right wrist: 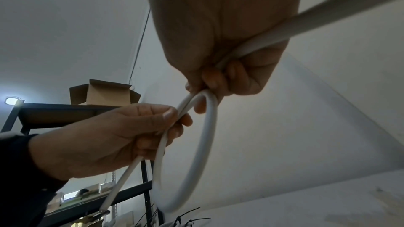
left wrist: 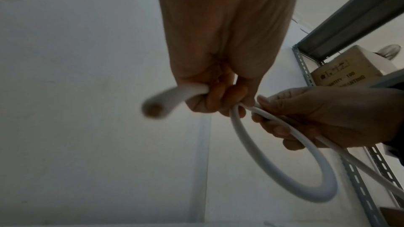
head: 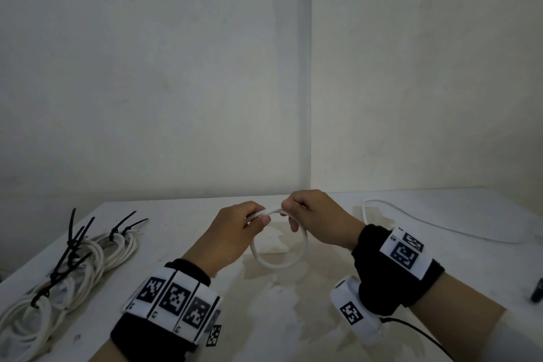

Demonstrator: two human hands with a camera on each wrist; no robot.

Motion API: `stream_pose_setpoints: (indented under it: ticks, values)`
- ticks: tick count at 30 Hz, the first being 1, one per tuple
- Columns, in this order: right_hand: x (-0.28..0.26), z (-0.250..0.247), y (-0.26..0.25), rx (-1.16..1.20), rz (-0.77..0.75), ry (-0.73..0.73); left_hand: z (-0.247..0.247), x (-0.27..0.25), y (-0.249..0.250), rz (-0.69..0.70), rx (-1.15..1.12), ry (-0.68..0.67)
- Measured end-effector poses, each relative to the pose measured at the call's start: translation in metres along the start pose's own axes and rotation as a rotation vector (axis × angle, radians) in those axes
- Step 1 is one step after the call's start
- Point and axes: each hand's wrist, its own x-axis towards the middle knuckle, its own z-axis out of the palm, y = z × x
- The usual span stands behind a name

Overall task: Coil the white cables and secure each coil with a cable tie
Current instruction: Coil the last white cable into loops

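Above the middle of the white table [head: 293,317] both hands hold one white cable, bent into a single hanging loop [head: 279,261]. My left hand [head: 235,232] pinches the top of the loop from the left, with the cable's cut end [left wrist: 153,108] poking out behind its fingers. My right hand [head: 311,214] grips the cable just to the right of it, fingers curled round it [right wrist: 229,68]. The free length of cable [head: 440,226] trails off across the table to the right. Several coiled white cables [head: 88,258] bound with black cable ties [head: 73,235] lie at the table's left.
A small dark object [head: 537,291] lies at the table's right edge. Two white walls meet in a corner [head: 307,97] behind the table. A metal shelf rack with cardboard boxes [right wrist: 102,94] stands off to the side.
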Motion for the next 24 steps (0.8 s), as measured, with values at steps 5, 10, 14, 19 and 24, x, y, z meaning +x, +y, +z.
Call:
stream_pose_setpoints:
  ticks: [5,10,14,19,24]
  values:
    - [-0.001,0.003,0.003,0.001,0.018,-0.115,0.0,-0.002,-0.001,-0.003,0.035,0.034]
    - [0.001,-0.003,0.002,0.031,-0.015,-0.119,0.0,-0.001,0.001,-0.005,0.006,0.096]
    - [0.004,-0.003,0.002,0.046,-0.024,-0.09,0.001,-0.001,0.002,-0.04,-0.031,0.098]
    - [0.004,-0.006,0.011,0.028,-0.006,-0.027,-0.006,-0.006,0.0,-0.199,-0.174,0.063]
    - [0.003,-0.007,0.018,0.018,0.007,0.03,-0.018,-0.015,-0.003,-0.243,-0.313,-0.071]
